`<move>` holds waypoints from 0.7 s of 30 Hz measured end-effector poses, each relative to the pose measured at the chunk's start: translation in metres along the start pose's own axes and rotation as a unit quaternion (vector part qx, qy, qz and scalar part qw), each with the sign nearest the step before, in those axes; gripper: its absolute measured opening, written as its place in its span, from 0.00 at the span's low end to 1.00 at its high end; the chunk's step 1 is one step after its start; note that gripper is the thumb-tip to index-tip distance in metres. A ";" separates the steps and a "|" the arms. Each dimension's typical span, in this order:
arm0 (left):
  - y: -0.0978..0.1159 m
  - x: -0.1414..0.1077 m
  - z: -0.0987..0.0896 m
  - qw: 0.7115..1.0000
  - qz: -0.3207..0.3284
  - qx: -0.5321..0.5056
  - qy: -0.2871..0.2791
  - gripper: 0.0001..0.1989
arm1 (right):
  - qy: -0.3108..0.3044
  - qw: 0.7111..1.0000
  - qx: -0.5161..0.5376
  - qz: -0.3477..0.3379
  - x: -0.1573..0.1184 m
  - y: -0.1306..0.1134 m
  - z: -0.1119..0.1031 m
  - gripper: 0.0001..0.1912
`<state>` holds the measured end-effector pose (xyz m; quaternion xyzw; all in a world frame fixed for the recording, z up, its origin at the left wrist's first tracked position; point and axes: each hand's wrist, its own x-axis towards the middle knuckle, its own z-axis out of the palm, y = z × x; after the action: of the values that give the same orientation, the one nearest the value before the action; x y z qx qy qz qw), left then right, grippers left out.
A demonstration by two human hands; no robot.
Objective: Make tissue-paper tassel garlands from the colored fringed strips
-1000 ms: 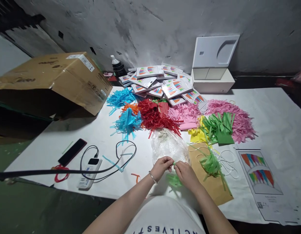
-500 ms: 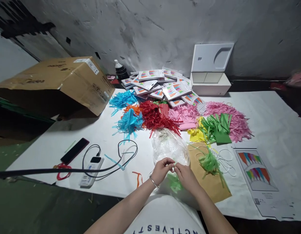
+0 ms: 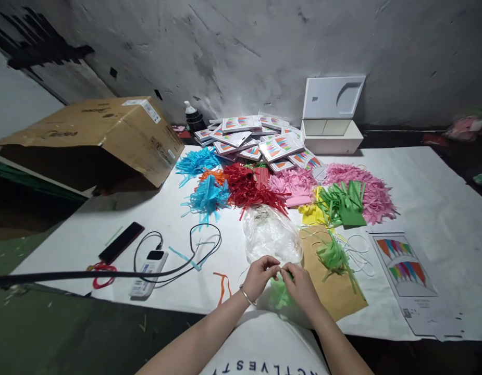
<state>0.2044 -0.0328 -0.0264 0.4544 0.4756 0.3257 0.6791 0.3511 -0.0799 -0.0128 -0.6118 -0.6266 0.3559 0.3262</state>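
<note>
My left hand point(image 3: 260, 277) and my right hand point(image 3: 300, 287) meet fingertip to fingertip near the table's front edge. Both are closed in a pinch on the top of a bunch of green tissue strips point(image 3: 280, 292), which hangs below them in front of the white shirt. Fingers hide most of the pinched part. Just beyond the hands lies a crumpled clear plastic bag point(image 3: 271, 237). To their right, a loose green tassel point(image 3: 333, 256) rests on brown kraft paper point(image 3: 342, 299), with white string point(image 3: 356, 250) beside it.
Blue fringe point(image 3: 205, 195), red fringe point(image 3: 250, 185), pink fringe point(image 3: 375, 192) and green fringe point(image 3: 350, 208) lie behind. Farther back are stacked packets point(image 3: 280, 146) and an open white box point(image 3: 332, 138). Leftward are a cardboard carton point(image 3: 119, 135), phone point(image 3: 121, 244), power bank point(image 3: 149, 276) and black cable point(image 3: 88, 277).
The view has shifted slightly. My hands stay together at the same spot, with the right fingers a little more curled over the green strips.
</note>
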 end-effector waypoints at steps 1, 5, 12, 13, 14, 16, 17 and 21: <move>-0.001 -0.001 0.000 1.000 0.000 0.001 -0.003 0.12 | 0.004 1.000 -0.001 0.005 -0.001 -0.001 0.000 0.13; -0.002 -0.003 0.000 1.000 0.003 0.004 -0.013 0.12 | -0.013 0.999 0.032 0.011 -0.004 -0.003 0.002 0.13; -0.002 -0.007 -0.002 1.000 -0.012 -0.018 -0.013 0.13 | -0.012 0.997 0.059 0.047 -0.007 -0.003 0.004 0.14; -0.002 -0.008 -0.003 0.999 -0.021 -0.029 -0.018 0.13 | -0.014 0.996 0.065 0.053 -0.007 -0.003 0.004 0.14; -0.002 -0.009 -0.003 0.999 -0.029 -0.037 -0.025 0.14 | -0.014 0.996 0.068 0.056 -0.007 -0.003 0.004 0.14; -0.001 -0.010 -0.004 0.997 -0.036 -0.044 -0.042 0.13 | -0.013 0.996 0.069 0.052 -0.008 -0.003 0.004 0.14; -0.001 -0.010 -0.004 0.997 -0.036 -0.045 -0.049 0.13 | -0.015 0.996 0.071 0.048 -0.009 -0.003 0.004 0.14; 0.001 -0.010 -0.006 0.998 -0.027 -0.042 -0.050 0.12 | 0.005 0.997 0.067 0.043 -0.011 -0.004 0.003 0.11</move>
<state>0.1959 -0.0392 -0.0232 0.4284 0.4390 0.3039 0.7290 0.3469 -0.0908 -0.0102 -0.6167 -0.5730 0.4074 0.3540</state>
